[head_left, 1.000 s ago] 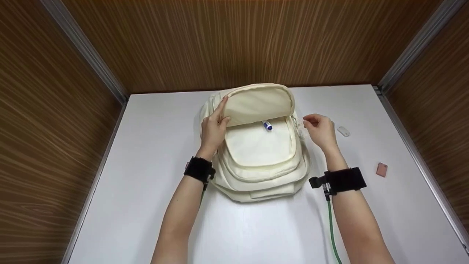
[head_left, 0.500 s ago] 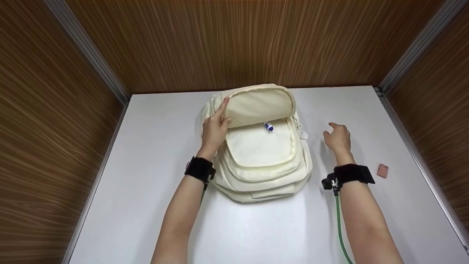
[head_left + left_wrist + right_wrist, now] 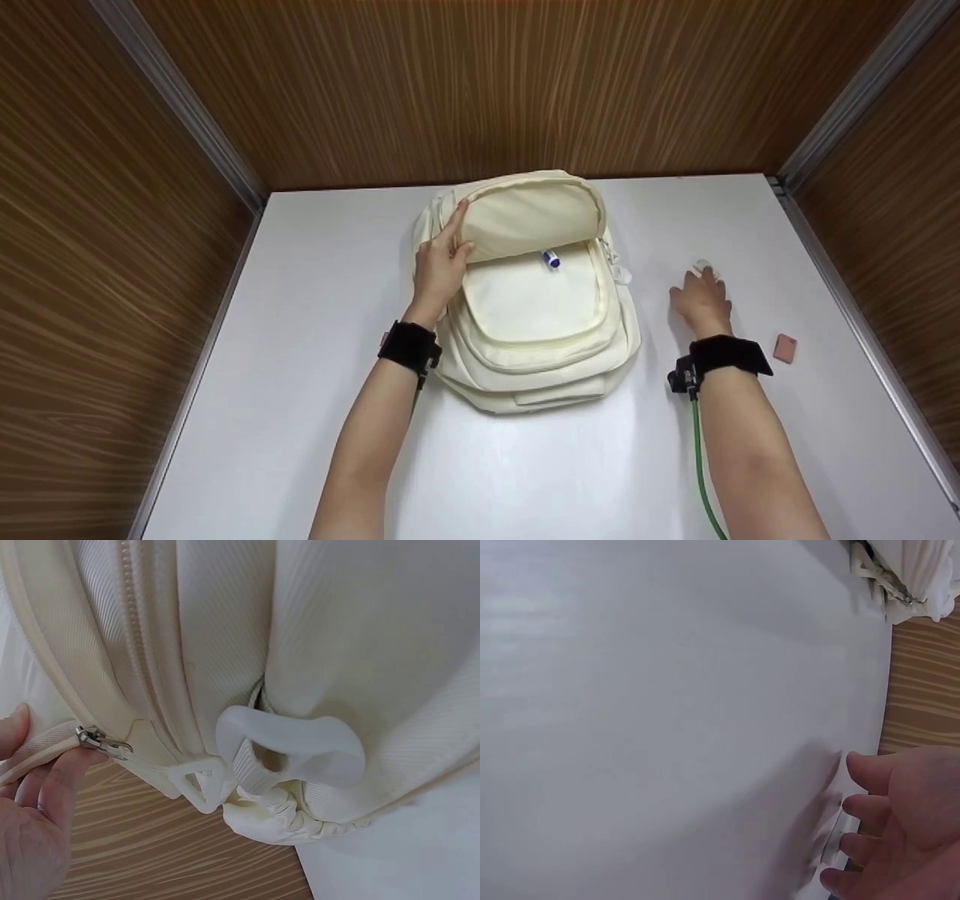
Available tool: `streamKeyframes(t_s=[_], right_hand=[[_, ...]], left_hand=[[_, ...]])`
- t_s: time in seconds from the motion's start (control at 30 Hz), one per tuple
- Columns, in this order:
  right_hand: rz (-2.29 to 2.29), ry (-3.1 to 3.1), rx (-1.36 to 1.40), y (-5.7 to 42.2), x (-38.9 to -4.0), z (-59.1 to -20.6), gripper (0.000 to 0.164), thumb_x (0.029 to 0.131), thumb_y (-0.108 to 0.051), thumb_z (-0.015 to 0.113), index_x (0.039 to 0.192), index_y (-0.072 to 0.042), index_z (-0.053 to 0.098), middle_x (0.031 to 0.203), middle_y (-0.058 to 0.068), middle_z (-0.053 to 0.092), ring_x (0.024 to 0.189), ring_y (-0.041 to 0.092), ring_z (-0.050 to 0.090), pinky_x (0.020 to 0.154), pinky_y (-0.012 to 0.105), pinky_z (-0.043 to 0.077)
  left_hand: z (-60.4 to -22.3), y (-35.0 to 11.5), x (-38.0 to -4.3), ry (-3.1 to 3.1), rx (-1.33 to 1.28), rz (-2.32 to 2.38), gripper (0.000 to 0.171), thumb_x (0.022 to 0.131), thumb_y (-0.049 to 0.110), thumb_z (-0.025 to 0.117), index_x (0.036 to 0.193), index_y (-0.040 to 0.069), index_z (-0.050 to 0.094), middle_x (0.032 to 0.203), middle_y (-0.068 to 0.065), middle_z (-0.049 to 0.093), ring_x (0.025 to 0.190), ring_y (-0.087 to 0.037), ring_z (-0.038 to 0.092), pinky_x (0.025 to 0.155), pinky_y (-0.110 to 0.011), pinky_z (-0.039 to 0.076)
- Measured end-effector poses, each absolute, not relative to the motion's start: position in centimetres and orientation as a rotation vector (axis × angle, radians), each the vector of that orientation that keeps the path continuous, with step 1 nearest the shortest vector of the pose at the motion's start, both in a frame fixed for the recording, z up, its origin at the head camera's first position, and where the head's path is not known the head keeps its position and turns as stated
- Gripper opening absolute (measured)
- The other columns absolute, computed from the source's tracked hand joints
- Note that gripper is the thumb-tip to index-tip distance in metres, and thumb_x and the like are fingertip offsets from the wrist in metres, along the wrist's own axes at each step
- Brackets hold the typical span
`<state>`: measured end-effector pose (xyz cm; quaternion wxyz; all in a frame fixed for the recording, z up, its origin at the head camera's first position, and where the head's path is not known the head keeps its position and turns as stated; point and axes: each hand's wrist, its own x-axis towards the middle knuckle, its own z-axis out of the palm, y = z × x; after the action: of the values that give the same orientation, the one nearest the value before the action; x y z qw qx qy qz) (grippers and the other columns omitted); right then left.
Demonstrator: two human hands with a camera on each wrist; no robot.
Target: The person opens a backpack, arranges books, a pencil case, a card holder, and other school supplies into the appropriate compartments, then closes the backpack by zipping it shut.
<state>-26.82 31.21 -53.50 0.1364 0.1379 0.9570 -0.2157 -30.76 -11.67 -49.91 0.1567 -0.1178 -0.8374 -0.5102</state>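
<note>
A cream backpack (image 3: 536, 307) lies on the white table with its front pocket unzipped. At the pocket's left edge my left hand (image 3: 439, 266) holds the flap (image 3: 532, 217) up; the left wrist view shows thumb and fingers pinching the zip edge near a metal zip pull (image 3: 101, 741). A marker with a blue cap (image 3: 551, 259) pokes out from under the flap. Right of the bag, my right hand (image 3: 703, 302) reaches over a small white oblong thing (image 3: 703, 265), its fingers spread and partly covering it. In the right wrist view the fingertips are right at that white thing (image 3: 832, 836).
A small pink block (image 3: 784, 349) lies on the table to the right of my right wrist. Wood-grain walls (image 3: 517, 90) enclose the table at the back and sides. A white tag (image 3: 622, 275) hangs at the bag's right side. A green cable (image 3: 701, 465) trails from my right wrist camera.
My right hand has moved from beside the bag's zip to the right, and its fingers now spread over the white oblong thing. The left hand stays at the flap.
</note>
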Motion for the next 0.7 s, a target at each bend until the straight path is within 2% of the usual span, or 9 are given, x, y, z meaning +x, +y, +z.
streamKeyframes(t_s=[0.13,0.23,0.33,0.43,0.53,0.6,0.7], right_hand=[[-0.565,2.822,0.367,31.1,-26.7,-53.7,0.054,0.101,-0.014,0.037,0.142,0.019,0.027,0.150,0.042,0.007,0.134,0.064,0.008,0.102,0.074,0.014],[-0.568,2.849,0.350,31.3,-26.7,-53.8,0.052,0.100,-0.010,0.036,0.142,0.020,0.028,0.148,0.043,0.012,0.132,0.065,0.011,0.102,0.074,0.016],[-0.586,2.880,0.348,31.6,-26.9,-53.8,0.052,0.098,-0.007,0.037,0.142,0.020,0.028,0.144,0.045,0.017,0.130,0.064,0.018,0.101,0.072,0.022],[-0.663,2.878,0.394,31.9,-27.2,-53.8,0.055,0.098,-0.007,0.037,0.147,0.014,0.023,0.147,0.044,0.010,0.131,0.063,0.017,0.100,0.071,0.024],[-0.757,2.820,0.448,32.2,-27.4,-53.6,0.060,0.100,-0.011,0.036,0.153,0.005,0.013,0.152,0.040,-0.009,0.135,0.063,0.003,0.103,0.072,0.016],[-0.748,2.780,0.429,32.3,-27.6,-53.5,0.060,0.102,-0.013,0.034,0.154,0.004,0.010,0.152,0.039,-0.015,0.135,0.063,-0.004,0.104,0.073,0.011],[-0.659,2.750,0.369,32.3,-27.7,-53.3,0.057,0.103,-0.014,0.032,0.151,0.009,0.014,0.150,0.041,-0.011,0.134,0.064,-0.002,0.103,0.074,0.011]], left_hand=[[-49.9,-11.8,-30.8,-2.391,-0.337,-1.457,0.069,0.091,0.010,0.070,0.149,0.033,0.042,0.059,0.001,0.041,0.045,-0.009,0.032,0.047,-0.026,0.035],[-49.9,-11.8,-30.8,-2.396,-0.337,-1.452,0.068,0.091,0.010,0.070,0.149,0.032,0.042,0.058,0.001,0.040,0.045,-0.009,0.033,0.047,-0.027,0.035],[-50.0,-11.7,-30.8,-2.399,-0.343,-1.453,0.067,0.091,0.010,0.070,0.149,0.030,0.043,0.058,0.001,0.039,0.046,-0.010,0.033,0.047,-0.027,0.035],[-50.1,-11.7,-30.8,-2.408,-0.349,-1.459,0.067,0.092,0.010,0.069,0.150,0.031,0.041,0.058,0.000,0.041,0.045,-0.009,0.032,0.046,-0.026,0.034],[-50.0,-11.7,-30.7,-2.411,-0.361,-1.464,0.068,0.093,0.011,0.068,0.151,0.030,0.040,0.056,0.000,0.042,0.044,-0.009,0.031,0.045,-0.026,0.034],[-50.0,-11.8,-30.7,-2.414,-0.363,-1.460,0.067,0.093,0.011,0.068,0.151,0.029,0.040,0.056,0.000,0.042,0.044,-0.009,0.030,0.045,-0.026,0.033],[-50.0,-11.8,-30.7,-2.420,-0.355,-1.453,0.067,0.093,0.012,0.068,0.151,0.029,0.040,0.056,0.001,0.041,0.044,-0.009,0.031,0.045,-0.026,0.033]])
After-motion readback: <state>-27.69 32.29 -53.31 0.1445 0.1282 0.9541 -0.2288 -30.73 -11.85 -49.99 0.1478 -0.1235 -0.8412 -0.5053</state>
